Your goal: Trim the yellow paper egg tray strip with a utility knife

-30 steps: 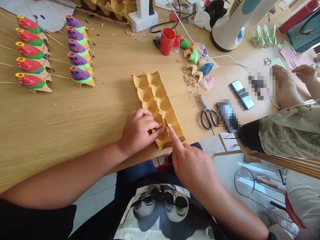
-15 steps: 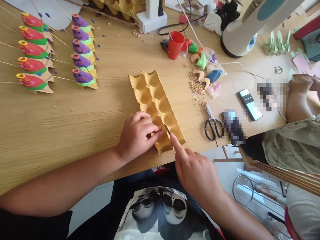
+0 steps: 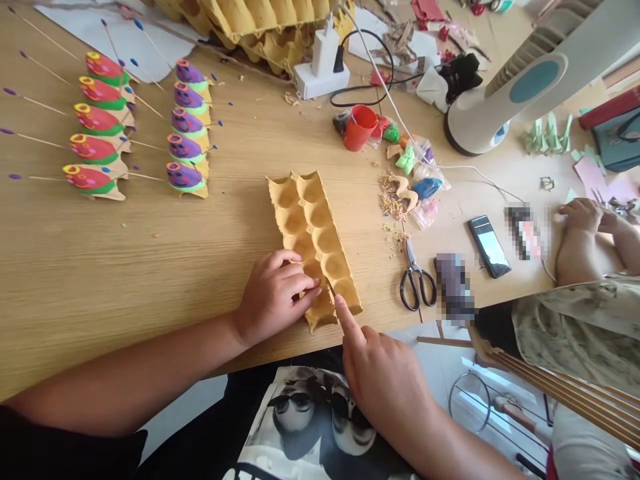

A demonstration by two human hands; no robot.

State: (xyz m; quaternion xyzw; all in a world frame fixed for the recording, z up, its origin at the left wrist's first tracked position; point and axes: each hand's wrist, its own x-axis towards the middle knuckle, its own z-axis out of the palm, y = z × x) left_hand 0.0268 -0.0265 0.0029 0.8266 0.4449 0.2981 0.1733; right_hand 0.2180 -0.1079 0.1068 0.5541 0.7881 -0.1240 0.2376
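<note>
A yellow pulp egg tray with two rows of cups lies lengthwise on the table, its near end by the table edge. My left hand rests over its near left side, fingers curled and the thumb and fingertips pinching the tray near the middle ridge. In my right hand is a thin dark knife, mostly hidden by the fist. The index finger stretches along its back. The knife's tip touches the tray's middle ridge between the two rows, just right of my left fingertips.
Painted egg-carton fish with sticks, red-green and purple, stand at left. Scissors, phones, a red cup, clay bags and a white fan lie right. Another person's hands rest at far right.
The view has shifted, so the table's things sit lower in the picture. Both hands keep their hold, and the knife stays at the tray's middle ridge.
</note>
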